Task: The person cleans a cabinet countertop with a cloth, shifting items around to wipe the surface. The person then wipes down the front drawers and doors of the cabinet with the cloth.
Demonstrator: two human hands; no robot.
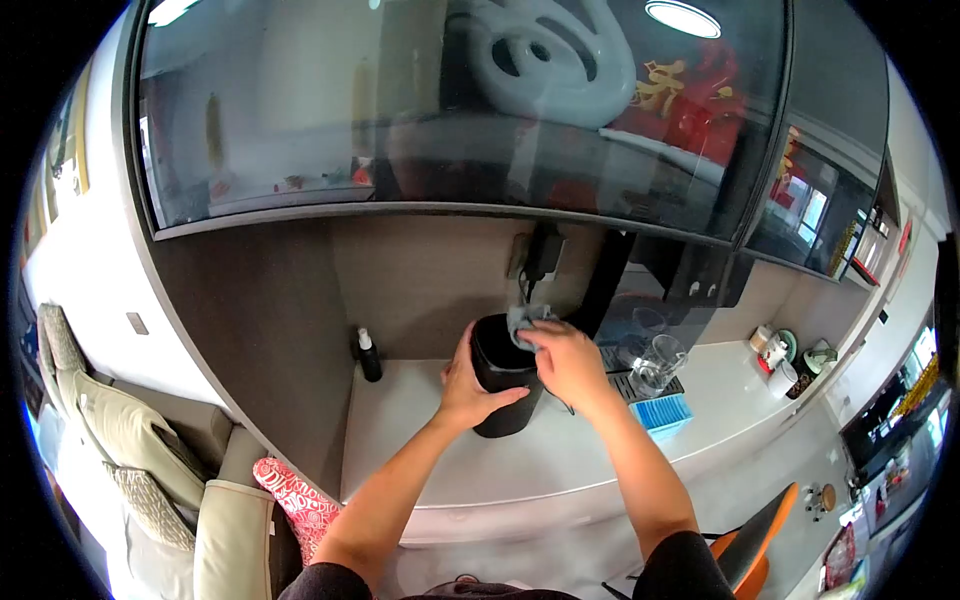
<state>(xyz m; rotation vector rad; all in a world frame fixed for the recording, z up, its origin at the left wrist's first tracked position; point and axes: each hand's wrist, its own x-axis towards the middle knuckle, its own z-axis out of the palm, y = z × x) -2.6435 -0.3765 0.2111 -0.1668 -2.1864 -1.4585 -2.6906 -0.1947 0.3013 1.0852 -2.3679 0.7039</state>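
In the head view, I have the black open-topped bin (503, 422) upright on the white tabletop (430, 478), near the middle of my picture. My left hand (468, 388) grasps it from its 9 o'clock side, fingers around the wall and thumb across the front. My right hand (568, 362) has its fingers clenched on a gray cloth (524, 322) at the bin's 1 o'clock rim. From the bin, a pump bottle (369, 360) stands at 10 o'clock, a glass mug (655, 370) at 3 and a blue box (662, 414) at 4.
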